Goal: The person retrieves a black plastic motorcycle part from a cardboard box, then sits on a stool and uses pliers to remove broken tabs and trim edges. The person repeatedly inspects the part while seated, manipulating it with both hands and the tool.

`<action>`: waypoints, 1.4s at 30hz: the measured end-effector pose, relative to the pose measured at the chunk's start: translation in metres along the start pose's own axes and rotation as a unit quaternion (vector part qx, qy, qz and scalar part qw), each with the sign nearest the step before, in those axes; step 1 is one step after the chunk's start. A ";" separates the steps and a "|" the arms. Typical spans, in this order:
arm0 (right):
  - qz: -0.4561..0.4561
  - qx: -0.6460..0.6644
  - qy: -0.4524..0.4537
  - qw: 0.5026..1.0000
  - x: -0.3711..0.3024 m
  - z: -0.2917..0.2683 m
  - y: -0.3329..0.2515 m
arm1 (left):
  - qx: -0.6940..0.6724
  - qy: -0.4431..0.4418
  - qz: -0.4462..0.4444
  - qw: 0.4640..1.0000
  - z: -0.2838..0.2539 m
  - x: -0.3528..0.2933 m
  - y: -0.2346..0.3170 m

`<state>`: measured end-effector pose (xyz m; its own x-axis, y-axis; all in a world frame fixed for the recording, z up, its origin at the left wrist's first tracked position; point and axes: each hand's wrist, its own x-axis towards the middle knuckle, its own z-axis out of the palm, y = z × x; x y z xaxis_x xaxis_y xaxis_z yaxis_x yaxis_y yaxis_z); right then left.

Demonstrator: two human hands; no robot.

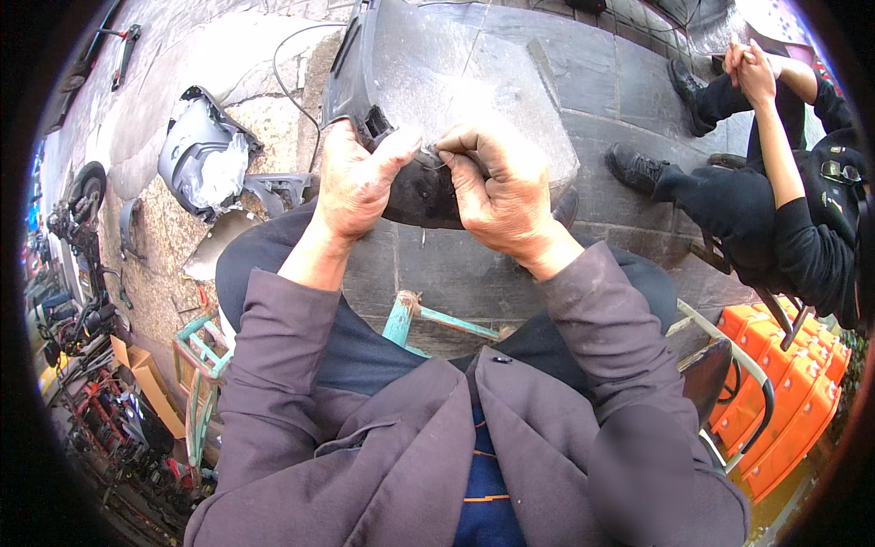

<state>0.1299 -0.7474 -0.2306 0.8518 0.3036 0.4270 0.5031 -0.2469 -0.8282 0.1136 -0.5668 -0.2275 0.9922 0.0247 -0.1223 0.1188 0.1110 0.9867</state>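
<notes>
- Left hand (354, 187): curled around the near edge of a large grey plastic panel (437, 77), thumb on top.
- Right hand (510, 187): fingers (469, 182) pinched together on a thin wire (435, 166) at that edge.
- Panel: straight ahead, over grey paving (597, 77).

Panel (474, 82) ahead, cardboard (150, 387) left (person (729, 210) right).

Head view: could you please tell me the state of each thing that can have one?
Left hand: closed on the edge of the grey panel.
Right hand: thumb and forefinger pinched on a thin strand.
Grey panel: held by its edge, dusty-looking.
Thin strand: bent.
Jacket: open at the front.
Other person's hands: clasped, away from the work.
Crumpled clear plastic: lying on a grey shell.
</notes>
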 end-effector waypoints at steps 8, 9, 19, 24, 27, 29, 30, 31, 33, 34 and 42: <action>-0.033 -0.016 0.024 0.999 -0.001 0.003 -0.001 | -0.008 0.025 0.040 0.999 0.006 0.000 0.000; -0.042 -0.017 0.033 0.998 -0.001 0.004 0.000 | -0.005 0.025 0.027 0.999 0.006 0.001 0.000; 0.049 0.014 0.009 0.999 -0.003 0.004 0.000 | 0.011 0.002 0.003 1.000 0.003 0.003 -0.002; -0.011 -0.017 0.006 1.000 -0.002 0.002 0.000 | 0.006 0.010 0.027 1.000 0.006 0.002 0.000; -0.003 -0.033 0.014 0.999 -0.004 0.004 -0.003 | 0.012 0.001 0.030 0.999 0.004 0.002 -0.001; 0.019 -0.025 0.016 0.999 -0.004 0.004 -0.004 | -0.005 0.006 0.034 0.999 0.005 0.001 -0.004; 0.032 -0.014 0.016 0.999 -0.004 0.004 -0.004 | -0.001 0.008 0.032 0.999 0.005 0.002 -0.005; 0.046 -0.007 0.012 0.999 -0.004 0.003 -0.004 | 0.004 0.011 0.031 0.999 0.004 0.002 -0.006; 0.084 0.013 -0.015 0.996 -0.004 0.001 -0.003 | 0.014 0.016 0.035 0.999 0.004 0.003 -0.007; 0.099 0.025 -0.026 0.994 -0.004 0.000 -0.003 | 0.019 0.017 0.040 0.999 0.003 0.004 -0.008; 0.045 0.043 -0.007 0.998 -0.004 0.002 -0.001 | -0.003 -0.004 -0.013 1.000 0.002 0.001 -0.007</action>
<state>0.1255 -0.7471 -0.2324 0.8910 0.2956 0.3445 0.4093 -0.1950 -0.8913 0.1139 -0.5698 -0.2340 0.9890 0.0130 -0.1472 0.1447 0.1170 0.9825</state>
